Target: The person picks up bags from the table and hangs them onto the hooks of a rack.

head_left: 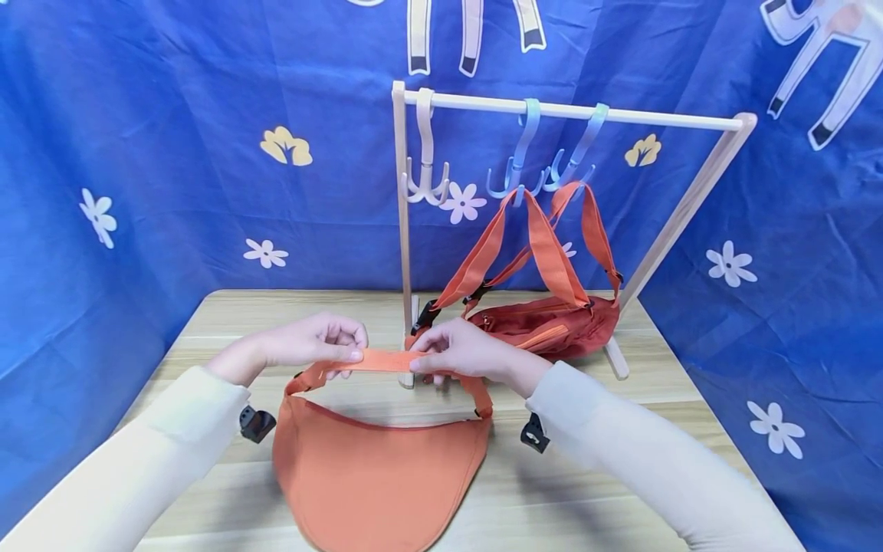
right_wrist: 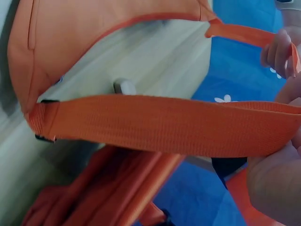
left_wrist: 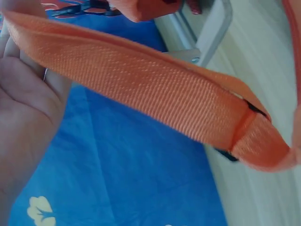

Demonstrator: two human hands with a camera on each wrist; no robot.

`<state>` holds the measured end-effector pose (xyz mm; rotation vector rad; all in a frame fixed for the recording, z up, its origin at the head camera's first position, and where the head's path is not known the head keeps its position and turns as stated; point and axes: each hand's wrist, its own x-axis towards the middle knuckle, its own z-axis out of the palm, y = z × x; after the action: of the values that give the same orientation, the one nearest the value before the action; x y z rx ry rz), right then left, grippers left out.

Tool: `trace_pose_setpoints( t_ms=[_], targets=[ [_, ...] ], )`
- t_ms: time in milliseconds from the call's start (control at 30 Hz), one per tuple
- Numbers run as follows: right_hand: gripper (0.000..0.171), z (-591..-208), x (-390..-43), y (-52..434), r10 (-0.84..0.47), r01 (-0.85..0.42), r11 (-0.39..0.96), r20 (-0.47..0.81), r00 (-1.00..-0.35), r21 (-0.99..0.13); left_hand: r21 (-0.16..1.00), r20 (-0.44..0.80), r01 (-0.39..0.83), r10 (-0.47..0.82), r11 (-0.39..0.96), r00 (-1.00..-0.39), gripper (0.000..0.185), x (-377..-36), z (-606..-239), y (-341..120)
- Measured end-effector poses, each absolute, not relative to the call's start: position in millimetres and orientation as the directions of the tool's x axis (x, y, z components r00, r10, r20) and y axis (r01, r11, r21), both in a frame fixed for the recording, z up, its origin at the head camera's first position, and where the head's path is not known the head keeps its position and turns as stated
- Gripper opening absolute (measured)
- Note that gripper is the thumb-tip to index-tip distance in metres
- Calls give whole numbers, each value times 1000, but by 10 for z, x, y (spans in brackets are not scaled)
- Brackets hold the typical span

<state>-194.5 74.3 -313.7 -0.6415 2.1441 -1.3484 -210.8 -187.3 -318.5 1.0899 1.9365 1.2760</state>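
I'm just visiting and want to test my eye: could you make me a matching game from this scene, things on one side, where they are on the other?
Things:
1. orange bag
2. dark red bag
3. white hook
4. orange strap

Places or states:
A. hangs bare at the left end of the wooden rail
B. pinched between the left hand and the right hand
C. lies flat on the table nearest the person
D. hangs by its straps from the blue hooks

Pairs: 1-C, 2-D, 3-A, 4-B
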Motion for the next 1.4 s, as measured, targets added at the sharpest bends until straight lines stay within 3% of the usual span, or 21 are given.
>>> trace_pose_setpoints(
  t_ms=[367,700,1167,1400],
  targets=[
    [20,-2766,-1983,910,-646,-223,357,-68,-760,-907,898,46,391,841,201,-539,7,-2177,-2813,-1728],
    [20,-2388,-1954,1007,-610,-270,390,-27,-792,-880,865,25,408,787,293,-617,11,-2229,-2487,-1620],
    [21,-2079,-2223,1145,-536,-379,460,89,-839,-803,795,160,493,660,355,-734,17,-2383,-2129,-1432],
    [25,-1926,-2369,1189,-478,-375,504,111,-871,-778,815,178,433,544,386,-820,19,-2449,-1986,-1313]
  ],
)
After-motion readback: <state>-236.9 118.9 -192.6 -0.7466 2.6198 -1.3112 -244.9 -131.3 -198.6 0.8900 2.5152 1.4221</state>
